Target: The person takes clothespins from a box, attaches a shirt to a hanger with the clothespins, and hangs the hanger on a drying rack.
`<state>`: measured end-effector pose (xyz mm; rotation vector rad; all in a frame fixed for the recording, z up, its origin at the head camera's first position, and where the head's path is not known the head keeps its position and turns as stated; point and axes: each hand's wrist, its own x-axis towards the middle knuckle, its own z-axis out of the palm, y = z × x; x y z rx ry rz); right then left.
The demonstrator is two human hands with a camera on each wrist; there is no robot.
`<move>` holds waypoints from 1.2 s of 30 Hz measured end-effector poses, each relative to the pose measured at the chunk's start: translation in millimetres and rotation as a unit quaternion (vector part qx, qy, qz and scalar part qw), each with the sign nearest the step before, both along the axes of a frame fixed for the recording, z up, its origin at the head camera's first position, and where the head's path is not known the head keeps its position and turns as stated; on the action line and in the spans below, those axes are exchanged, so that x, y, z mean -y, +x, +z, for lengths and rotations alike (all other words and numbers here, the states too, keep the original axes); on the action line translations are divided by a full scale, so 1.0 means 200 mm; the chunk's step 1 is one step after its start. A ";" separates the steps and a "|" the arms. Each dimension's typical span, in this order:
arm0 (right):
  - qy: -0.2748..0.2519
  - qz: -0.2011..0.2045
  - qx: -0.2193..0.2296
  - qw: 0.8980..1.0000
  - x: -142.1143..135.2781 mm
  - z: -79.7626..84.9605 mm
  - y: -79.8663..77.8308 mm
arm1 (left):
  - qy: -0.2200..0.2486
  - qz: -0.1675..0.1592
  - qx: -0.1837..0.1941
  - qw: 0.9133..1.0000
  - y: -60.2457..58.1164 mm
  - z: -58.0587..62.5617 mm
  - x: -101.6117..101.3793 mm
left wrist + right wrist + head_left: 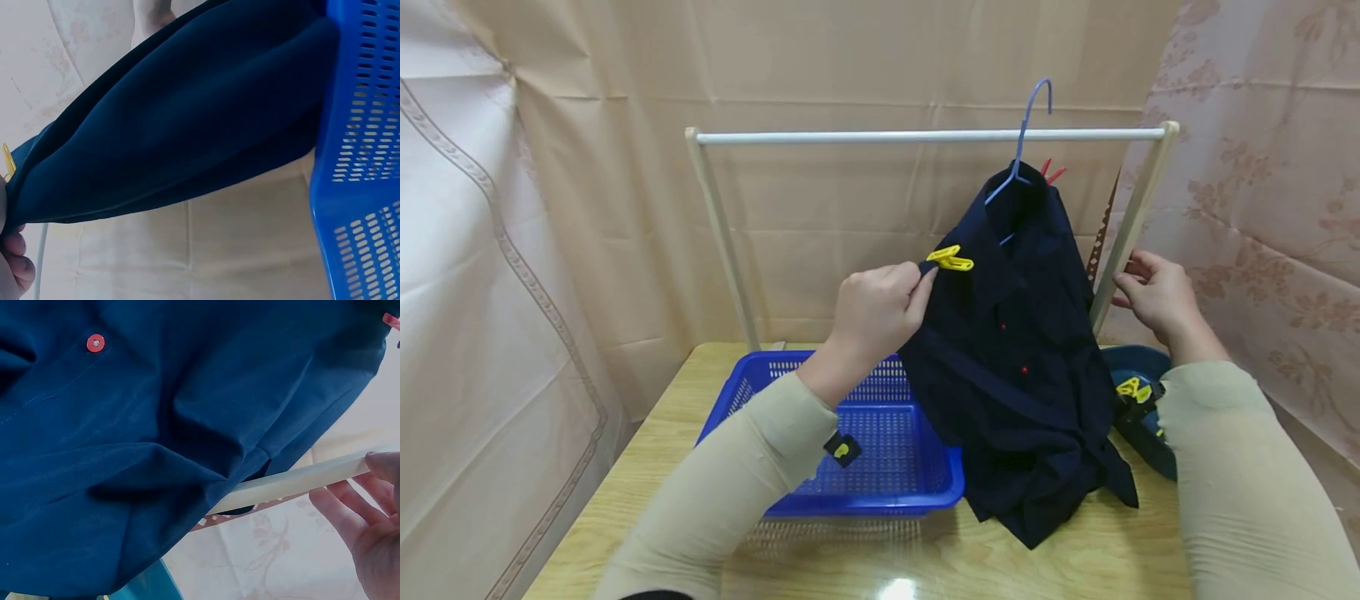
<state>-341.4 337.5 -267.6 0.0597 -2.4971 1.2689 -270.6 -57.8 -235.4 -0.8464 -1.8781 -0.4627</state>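
A dark navy shirt (1000,333) with red buttons hangs on a blue wire hanger (1022,137), tilted in front of the rack. The hanger's hook rises above the bar; I cannot tell if it touches it. My left hand (880,308) grips the shirt at its shoulder, beside a yellow clothespin (951,260) clipped there. A red clothespin (1052,171) shows at the other shoulder. My right hand (1161,300) holds the rack's right upright (300,481) between thumb and fingers. The shirt's lower part drapes past the basket's right side towards the table.
The white bar (865,137) of the rack spans the back. A blue plastic basket (951,487) stands at the left upright's foot. Behind my right sleeve is a dark teal bowl (1131,358) with yellow and black clothespins. All stand on a wooden table (677,433).
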 end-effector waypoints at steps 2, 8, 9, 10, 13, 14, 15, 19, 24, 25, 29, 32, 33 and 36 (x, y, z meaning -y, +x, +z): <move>0.000 0.001 0.000 1.000 0.00 0.00 0.00 | 0.001 0.003 0.008 1.000 0.00 0.01 -0.01; 0.003 0.003 0.002 1.000 0.01 0.01 0.00 | 0.002 0.023 0.039 0.999 0.01 0.06 -0.06; 0.003 0.003 0.003 1.000 0.02 0.02 0.00 | 0.001 0.026 0.045 0.999 0.01 0.06 -0.07; 0.002 0.004 0.003 1.000 0.02 0.02 0.00 | 0.000 0.030 0.050 0.998 0.01 0.07 -0.08; 0.003 0.005 0.005 1.000 0.02 0.02 0.00 | -0.006 0.039 0.067 0.997 0.02 0.08 -0.11; 0.004 0.005 0.005 1.000 0.02 0.02 0.00 | -0.008 0.041 0.073 0.996 0.02 0.08 -0.12; 0.004 0.006 0.005 1.000 0.02 0.01 0.00 | -0.011 0.044 0.079 0.996 0.03 0.08 -0.12; 0.004 0.006 0.003 1.000 0.02 0.01 0.00 | -0.018 0.049 0.101 0.993 0.03 0.08 -0.15; 0.003 0.008 0.001 1.000 0.02 0.01 0.00 | -0.024 0.059 0.117 0.991 0.04 0.08 -0.18; 0.003 0.009 0.001 1.000 0.02 0.01 0.00 | -0.025 0.060 0.121 0.991 0.04 0.07 -0.18; 0.005 0.010 0.002 1.000 0.02 0.01 0.00 | -0.027 0.061 0.129 0.989 0.04 0.05 -0.21; 0.006 0.009 0.002 1.000 0.02 0.01 0.00 | -0.029 0.062 0.130 0.989 0.04 0.03 -0.23; 0.005 0.009 0.002 1.000 0.02 0.01 0.00 | -0.030 0.062 0.130 0.989 0.04 0.03 -0.24; 0.005 0.011 0.002 1.000 0.02 0.02 0.00 | -0.033 0.064 0.133 0.989 0.05 0.01 -0.25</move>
